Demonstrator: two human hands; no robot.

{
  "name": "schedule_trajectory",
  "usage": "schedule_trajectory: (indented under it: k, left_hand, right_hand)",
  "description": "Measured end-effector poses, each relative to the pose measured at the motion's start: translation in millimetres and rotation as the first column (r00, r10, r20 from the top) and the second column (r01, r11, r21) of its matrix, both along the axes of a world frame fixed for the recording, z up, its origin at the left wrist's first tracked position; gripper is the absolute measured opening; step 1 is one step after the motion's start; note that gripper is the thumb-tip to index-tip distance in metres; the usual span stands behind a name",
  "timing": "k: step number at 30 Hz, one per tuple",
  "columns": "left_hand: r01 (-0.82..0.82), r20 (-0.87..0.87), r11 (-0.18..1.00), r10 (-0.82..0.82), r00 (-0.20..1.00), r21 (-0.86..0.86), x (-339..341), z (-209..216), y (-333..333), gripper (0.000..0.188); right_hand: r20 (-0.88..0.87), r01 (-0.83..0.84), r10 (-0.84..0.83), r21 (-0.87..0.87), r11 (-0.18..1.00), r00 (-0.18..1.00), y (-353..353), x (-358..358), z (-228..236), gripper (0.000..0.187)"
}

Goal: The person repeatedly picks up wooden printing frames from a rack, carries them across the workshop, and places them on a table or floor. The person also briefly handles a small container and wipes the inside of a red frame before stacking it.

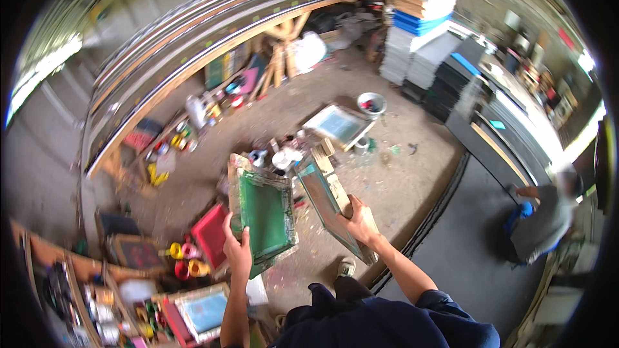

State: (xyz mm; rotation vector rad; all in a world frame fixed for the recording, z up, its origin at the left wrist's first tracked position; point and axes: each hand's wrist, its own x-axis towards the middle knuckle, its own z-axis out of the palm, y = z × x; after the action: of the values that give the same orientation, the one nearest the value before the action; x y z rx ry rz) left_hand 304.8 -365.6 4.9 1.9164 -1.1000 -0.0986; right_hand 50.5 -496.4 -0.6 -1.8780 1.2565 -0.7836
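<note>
My left hand (238,249) grips the left edge of a screen-printing frame with green mesh (263,209). Paint stains cover its worn border, and it tilts in front of me. In my right hand (359,224) is a second screen-printing frame (324,205), narrower in view, with a brownish mesh, teal edges and a pale wooden side. This one is held by its right side and seen at a steep angle. The two frames are apart, both raised above the floor. My fingers under each frame are partly hidden.
On the floor ahead lie a framed light-blue screen (338,125) and a white bucket (371,104). Paint pots (282,160) cluster behind my frames. A red screen (211,237) leans at left. At right, another person (545,219) bends over a long dark table (445,251).
</note>
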Motion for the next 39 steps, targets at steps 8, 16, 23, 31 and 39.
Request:
schedule_trajectory:
  k: [8, 16, 23, 31, 39]
  left_hand:
    - [0.353, -0.129, 0.921, -0.375, 0.918, -0.167, -133.0, 0.2, -238.0, 0.041]
    - [0.468, 0.106, 0.759, -0.476, 0.873, -0.453, -224.6, -0.3, -448.5, 0.033]
    - [0.526, -0.093, 0.787, -0.579, 0.81, -0.323, -287.0, 39.0, -617.5, 0.034]
    - [0.554, -0.261, 0.796, -0.604, 0.753, -0.242, -369.6, 43.8, -793.9, 0.035]
    - [0.436, -0.254, 0.856, -0.503, 0.826, -0.278, -443.4, 23.5, -967.9, 0.038]
  right_hand:
    - [-0.03, 0.267, -0.282, -0.234, 0.935, 0.959, -123.5, -148.6, 18.8, 0.049]
    - [-0.091, 0.489, -0.544, -0.333, 0.806, 0.834, -279.2, -233.4, 34.4, 0.049]
    - [-0.058, 0.566, -0.627, -0.37, 0.736, 0.777, -432.6, -285.1, 55.0, 0.047]
    - [0.01, 0.605, -0.642, -0.343, 0.718, 0.767, -607.3, -377.9, 43.1, 0.047]
    - [-0.013, 0.441, -0.466, -0.299, 0.846, 0.885, -805.7, -471.3, 39.7, 0.046]
